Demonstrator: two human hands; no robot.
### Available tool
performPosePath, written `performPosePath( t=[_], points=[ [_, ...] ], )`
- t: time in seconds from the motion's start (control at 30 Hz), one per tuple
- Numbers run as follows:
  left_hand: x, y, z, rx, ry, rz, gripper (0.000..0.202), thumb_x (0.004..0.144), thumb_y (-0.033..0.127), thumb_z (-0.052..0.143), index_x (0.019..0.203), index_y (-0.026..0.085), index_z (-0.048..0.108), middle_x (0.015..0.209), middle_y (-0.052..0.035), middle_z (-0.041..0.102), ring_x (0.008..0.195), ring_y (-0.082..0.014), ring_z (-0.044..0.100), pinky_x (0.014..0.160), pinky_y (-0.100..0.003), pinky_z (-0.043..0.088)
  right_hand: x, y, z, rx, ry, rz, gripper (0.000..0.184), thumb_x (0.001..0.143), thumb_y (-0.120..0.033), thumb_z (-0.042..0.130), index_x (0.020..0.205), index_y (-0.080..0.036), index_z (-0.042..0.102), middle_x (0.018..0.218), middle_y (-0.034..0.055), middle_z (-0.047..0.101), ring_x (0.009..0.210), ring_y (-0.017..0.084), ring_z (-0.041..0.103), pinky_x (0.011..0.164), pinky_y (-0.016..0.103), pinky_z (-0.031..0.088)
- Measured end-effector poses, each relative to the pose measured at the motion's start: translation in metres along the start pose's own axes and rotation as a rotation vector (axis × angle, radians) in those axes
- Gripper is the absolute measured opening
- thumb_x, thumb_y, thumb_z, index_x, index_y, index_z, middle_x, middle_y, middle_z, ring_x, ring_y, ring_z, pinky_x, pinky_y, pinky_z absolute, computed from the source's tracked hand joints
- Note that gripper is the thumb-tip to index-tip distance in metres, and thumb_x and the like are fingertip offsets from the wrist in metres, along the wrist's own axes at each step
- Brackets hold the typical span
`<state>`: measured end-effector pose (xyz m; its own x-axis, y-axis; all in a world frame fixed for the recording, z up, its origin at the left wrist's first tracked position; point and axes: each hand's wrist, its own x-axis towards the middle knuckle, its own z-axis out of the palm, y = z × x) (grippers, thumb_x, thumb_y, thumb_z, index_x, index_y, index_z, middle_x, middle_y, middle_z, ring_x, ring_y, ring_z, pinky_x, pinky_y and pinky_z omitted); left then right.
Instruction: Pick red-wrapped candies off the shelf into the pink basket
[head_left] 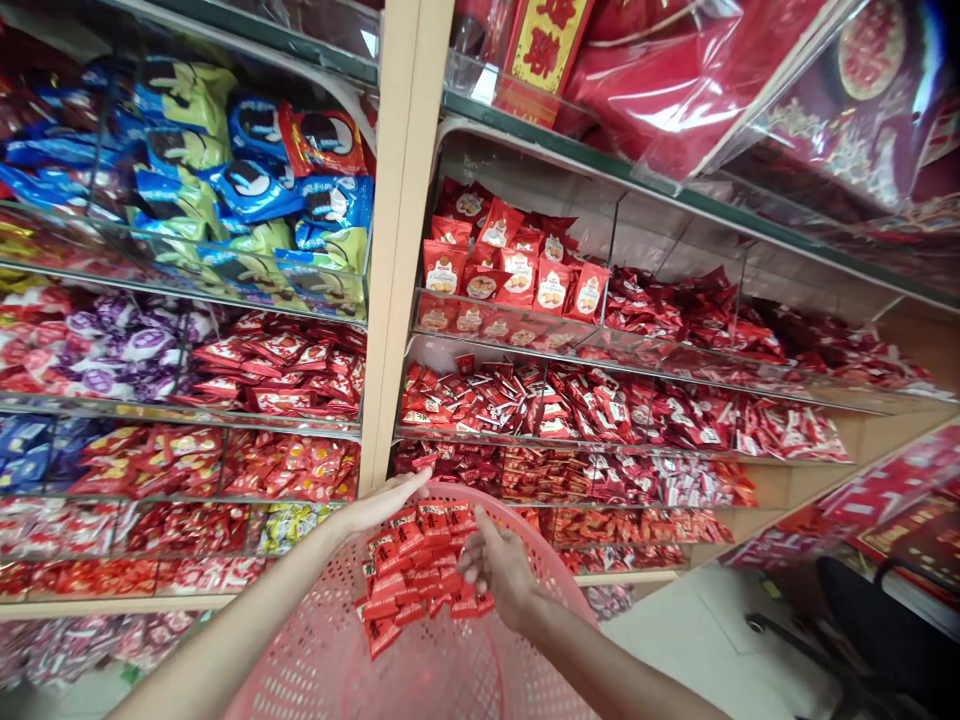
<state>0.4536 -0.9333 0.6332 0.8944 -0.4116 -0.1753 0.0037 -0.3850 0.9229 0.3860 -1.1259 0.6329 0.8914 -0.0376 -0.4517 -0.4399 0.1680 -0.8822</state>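
Observation:
A pink perforated plastic basket (pixel 555 600) sits low in front of me, with a heap of small red candy packets (pixel 409 575) inside. My left hand (pixel 386 502) reaches over the basket's far left side, its fingers stretched toward the shelf. A red packet (pixel 424 462) shows at those fingertips; whether they touch it I cannot tell. Beside the heap's right edge is my right hand (pixel 501 570), thumb raised apart and fingers loosely bent. Nothing shows gripped in it, though its palm side is partly hidden.
Shelves with clear-fronted bins hold red packets (pixel 517 270), blue and green snack packs (pixel 255 180) and purple-white candies (pixel 120 345). A wooden upright (pixel 397 220) divides the racks. At lower right, a black chair (pixel 877 640) stands on the pale floor (pixel 697 640).

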Motion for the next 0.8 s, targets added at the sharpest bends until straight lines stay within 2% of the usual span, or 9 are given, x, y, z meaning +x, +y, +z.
performPosePath(
  t=[0.07,0.17,0.27,0.33,0.4,0.53,0.67,0.73,0.8],
  points=[
    [0.0,0.001,0.0,-0.007,-0.004,-0.006,0.062,0.08,0.067,0.032,0.106,0.019,0.061,0.12,-0.0072,0.06,0.113,-0.0247,0.05,0.101,-0.035,0.031,-0.002,-0.025,0.004,-0.083,-0.006,-0.117,0.052,0.077,-0.064,0.047,0.056,-0.016,0.052,0.04,0.0035,0.057,0.027,0.008,0.043,0.027,0.016,0.022],
    [-0.001,0.004,-0.001,-0.035,-0.031,0.016,0.062,0.082,0.065,0.031,0.12,0.023,0.055,0.132,-0.004,0.052,0.122,-0.0228,0.044,0.105,-0.033,0.026,0.007,-0.075,0.017,-0.247,-0.075,-0.503,0.048,0.079,-0.061,0.047,0.062,-0.017,0.053,0.044,0.0011,0.058,0.03,0.009,0.047,0.031,0.018,0.028],
    [-0.001,0.004,-0.001,-0.044,-0.029,0.009,0.064,0.081,0.067,0.03,0.114,0.02,0.06,0.123,-0.0059,0.059,0.115,-0.0245,0.05,0.102,-0.035,0.03,0.035,-0.122,0.04,-0.459,-0.116,-0.861,0.038,0.083,-0.052,0.047,0.065,-0.018,0.052,0.051,-0.0011,0.06,0.036,0.009,0.051,0.041,0.02,0.038],
    [-0.001,0.002,-0.001,-0.034,-0.002,-0.007,0.065,0.079,0.068,0.032,0.109,0.019,0.062,0.121,-0.0077,0.061,0.112,-0.0257,0.051,0.101,-0.036,0.031,0.06,-0.144,0.059,-0.668,-0.052,-0.976,0.027,0.084,-0.043,0.049,0.072,-0.019,0.055,0.058,-0.0016,0.062,0.044,0.01,0.057,0.049,0.02,0.042],
    [0.0,0.0,0.0,-0.035,0.002,-0.006,0.065,0.079,0.068,0.032,0.107,0.019,0.063,0.119,-0.0078,0.061,0.111,-0.0251,0.052,0.1,-0.036,0.032,0.086,-0.159,0.078,-0.91,0.066,-0.977,0.019,0.083,-0.035,0.052,0.074,-0.02,0.059,0.065,-0.0004,0.066,0.06,0.013,0.063,0.061,0.021,0.044],
    [0.0,-0.006,0.0,-0.028,0.008,0.007,0.063,0.08,0.068,0.03,0.097,0.019,0.065,0.11,-0.0069,0.064,0.104,-0.0244,0.054,0.096,-0.035,0.036,0.124,-0.17,0.115,-1.015,0.172,-0.888,0.017,0.081,-0.029,0.054,0.077,-0.016,0.064,0.083,0.0103,0.069,0.086,0.023,0.064,0.073,0.027,0.044],
    [-0.001,-0.005,-0.002,-0.001,0.023,0.008,0.062,0.08,0.069,0.028,0.088,0.02,0.065,0.1,-0.006,0.065,0.099,-0.0246,0.055,0.092,-0.037,0.036,0.147,-0.173,0.138,-1.031,0.246,-0.779,0.021,0.081,-0.026,0.053,0.086,-0.01,0.066,0.094,0.0198,0.067,0.092,0.028,0.063,0.075,0.033,0.046],
    [-0.003,-0.002,-0.003,0.007,0.02,0.004,0.063,0.079,0.069,0.028,0.087,0.02,0.066,0.098,-0.0057,0.064,0.097,-0.0247,0.054,0.092,-0.037,0.036,0.155,-0.173,0.143,-1.027,0.253,-0.742,0.019,0.08,-0.024,0.056,0.086,-0.009,0.066,0.093,0.0201,0.067,0.091,0.028,0.063,0.074,0.032,0.047],
    [-0.004,0.0,-0.004,0.007,0.016,-0.004,0.063,0.079,0.07,0.028,0.086,0.02,0.066,0.098,-0.0055,0.064,0.097,-0.0249,0.054,0.092,-0.037,0.036,0.161,-0.172,0.144,-1.028,0.23,-0.732,0.015,0.08,-0.023,0.058,0.084,-0.011,0.065,0.087,0.0162,0.068,0.085,0.024,0.064,0.07,0.03,0.048]
  ],
)
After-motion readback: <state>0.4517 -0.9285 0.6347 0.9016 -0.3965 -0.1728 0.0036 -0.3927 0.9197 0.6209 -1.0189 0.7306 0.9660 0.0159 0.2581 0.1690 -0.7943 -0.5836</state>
